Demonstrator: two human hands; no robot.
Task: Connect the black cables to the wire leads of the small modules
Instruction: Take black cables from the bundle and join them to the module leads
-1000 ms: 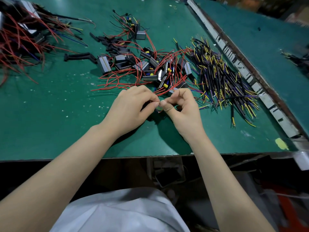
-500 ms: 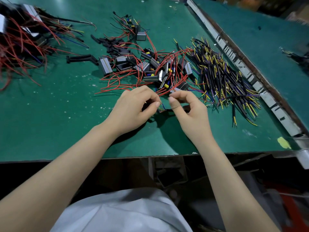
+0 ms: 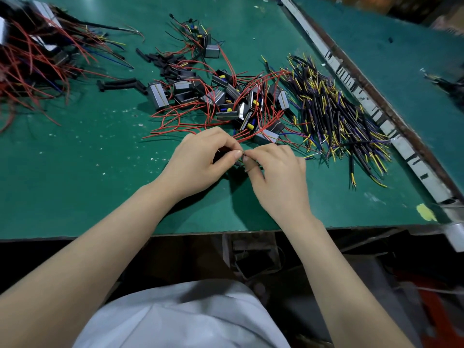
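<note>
My left hand (image 3: 200, 159) and my right hand (image 3: 276, 172) meet fingertip to fingertip over the green table (image 3: 75, 172). Each pinches a thin wire end at the same spot; the left one holds a red lead (image 3: 253, 135) that runs up to a small grey module (image 3: 267, 135). What the right fingers hold is mostly hidden. Just behind my hands lies a heap of small modules with red leads (image 3: 226, 101). To the right spreads a pile of black cables with yellow and purple ends (image 3: 334, 114).
A tangle of red-wired finished pieces (image 3: 32, 61) fills the far left corner. Black sleeves (image 3: 120, 84) lie left of the module heap. A metal rail (image 3: 371, 109) runs along the table's right edge, with a second green table (image 3: 401, 46) beyond it.
My hands drew slightly apart half a second ago and have closed together again at the fingertips. The view has shifted a little.
</note>
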